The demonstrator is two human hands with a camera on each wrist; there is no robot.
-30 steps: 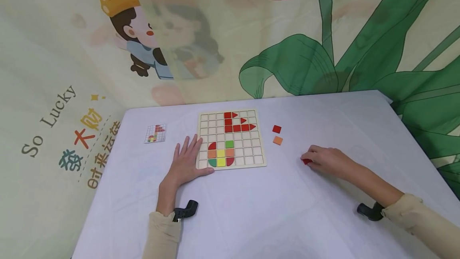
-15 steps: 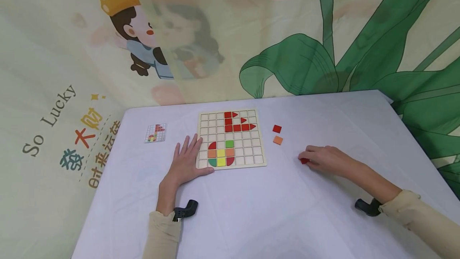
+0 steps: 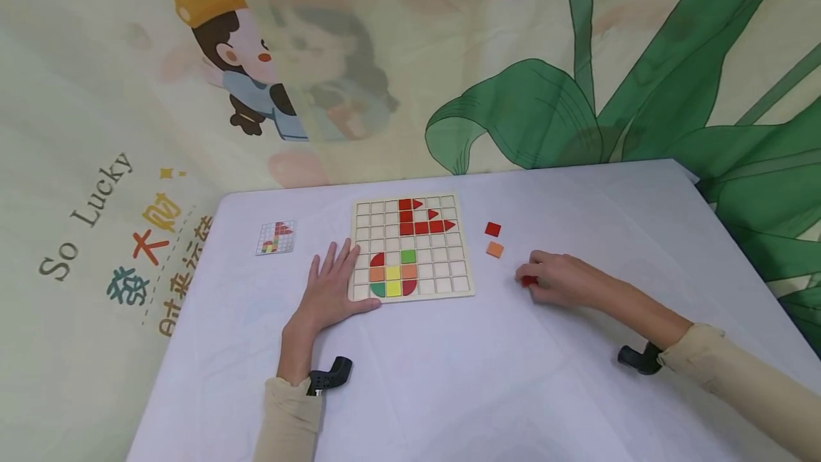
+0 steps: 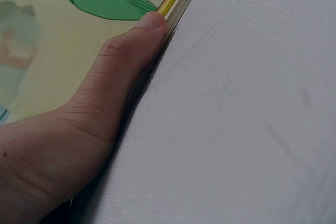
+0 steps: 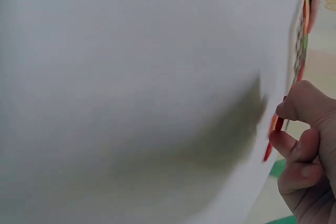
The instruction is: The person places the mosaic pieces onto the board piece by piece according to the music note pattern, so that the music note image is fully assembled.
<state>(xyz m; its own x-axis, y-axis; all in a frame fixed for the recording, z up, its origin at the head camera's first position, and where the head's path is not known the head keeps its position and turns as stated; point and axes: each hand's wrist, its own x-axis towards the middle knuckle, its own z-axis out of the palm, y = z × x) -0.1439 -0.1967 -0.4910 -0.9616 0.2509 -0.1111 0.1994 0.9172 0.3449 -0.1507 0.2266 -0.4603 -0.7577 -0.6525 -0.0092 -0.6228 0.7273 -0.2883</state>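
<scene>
A square grid board (image 3: 442,255) lies on the table, with red squares and triangles in its upper part and a cluster of green, orange, yellow and red pieces lower left. My left hand (image 3: 328,282) rests with spread fingers at the board's left edge, its thumb (image 4: 153,22) on the near corner. To the right of the board, my right hand (image 3: 564,279) pinches a small red tile (image 3: 529,281) between thumb and fingers. In the right wrist view that red tile (image 5: 280,123) shows edge-on between the fingertips.
A loose red square (image 3: 492,229) and an orange square (image 3: 494,249) lie just right of the board. A small pattern card (image 3: 276,237) is at the left on the white tablecloth (image 3: 449,376). A printed curtain (image 3: 385,91) hangs behind the table.
My right hand has moved left toward the board, carrying the red tile. The left hand, the board and the two loose squares have stayed in place.
</scene>
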